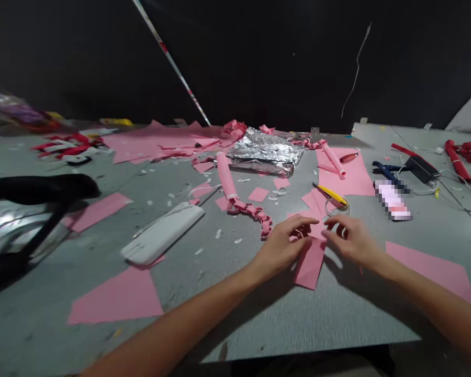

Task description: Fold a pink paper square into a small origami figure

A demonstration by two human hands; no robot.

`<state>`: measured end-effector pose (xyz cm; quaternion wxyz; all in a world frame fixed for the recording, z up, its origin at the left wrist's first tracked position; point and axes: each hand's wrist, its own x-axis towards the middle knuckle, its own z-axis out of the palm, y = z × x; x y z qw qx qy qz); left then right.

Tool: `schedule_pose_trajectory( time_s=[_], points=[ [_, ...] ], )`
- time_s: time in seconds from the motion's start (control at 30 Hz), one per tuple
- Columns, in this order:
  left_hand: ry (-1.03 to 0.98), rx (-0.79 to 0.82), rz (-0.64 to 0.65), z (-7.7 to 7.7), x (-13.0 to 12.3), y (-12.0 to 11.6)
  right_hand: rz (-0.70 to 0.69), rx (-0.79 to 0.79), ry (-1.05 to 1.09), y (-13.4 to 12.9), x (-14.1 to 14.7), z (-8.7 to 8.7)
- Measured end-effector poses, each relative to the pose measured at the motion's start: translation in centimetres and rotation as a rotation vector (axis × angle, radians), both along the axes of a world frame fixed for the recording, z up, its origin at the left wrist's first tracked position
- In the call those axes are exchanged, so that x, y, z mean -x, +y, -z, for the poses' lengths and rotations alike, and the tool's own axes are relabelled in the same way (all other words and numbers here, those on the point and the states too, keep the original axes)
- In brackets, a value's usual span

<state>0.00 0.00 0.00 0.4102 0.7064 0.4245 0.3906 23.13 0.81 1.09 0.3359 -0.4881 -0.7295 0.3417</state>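
My left hand (284, 243) and my right hand (349, 238) face each other low over the table, fingers curled and tips close together. Between them is a small light-pink piece of paper (317, 229), its two sides at my fingertips; part of it is hidden by the fingers. Below it lies a darker pink paper strip (311, 267), flat on the table. A pink paper chain (255, 211), joined to a rolled pink paper tube (226, 175), curves up to my left hand. Just beyond my right hand lies a yellow cutter (332, 195) beside a coil of thin wire (339, 210).
Left stand a white power bank (163, 234) and a blurred black frame (43, 191). Crumpled foil (265, 152) and pink sheets (157, 140) lie at the back. Right are a phone (392, 200), a dark stapler (388, 172), a black adapter (422, 168) and cables.
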Motion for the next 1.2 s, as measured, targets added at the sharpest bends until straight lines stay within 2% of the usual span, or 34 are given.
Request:
schedule_pose_trajectory(
  time_s=[0.17, 0.3, 0.37, 0.47, 0.53, 0.73, 0.97, 1.2],
  points=[
    [-0.252, -0.015, -0.172, -1.4, -0.4, 0.6, -0.1, 0.235, 0.206, 0.5, 2.1, 1.2],
    [-0.351, 0.028, -0.271, -0.8, -0.4, 0.9, -0.121, 0.298, 0.333, 1.0, 2.7, 2.0],
    [-0.355, 0.113, -0.239, 0.0, -0.4, 0.7, -0.122, 0.311, 0.372, 0.9, 2.8, 2.3],
    [-0.316, 0.254, -0.103, 0.8, -0.4, 0.0, -0.136, 0.333, 0.398, 0.6, 2.7, 2.5],
    [-0.29, 0.304, -0.057, 1.0, -0.5, -0.4, -0.14, 0.351, 0.399, 0.3, 2.6, 2.4],
    [-0.265, 0.331, -0.08, 0.9, -0.4, -0.9, -0.112, 0.363, 0.368, -0.2, 2.1, 2.0],
    [-0.246, 0.333, -0.071, 0.6, -0.4, -1.1, -0.149, 0.352, 0.34, -0.3, 2.0, 1.7],
    [-0.224, 0.311, -0.107, 0.7, -0.4, -1.3, -0.151, 0.342, 0.329, -0.2, 2.0, 2.1]
  ],
)
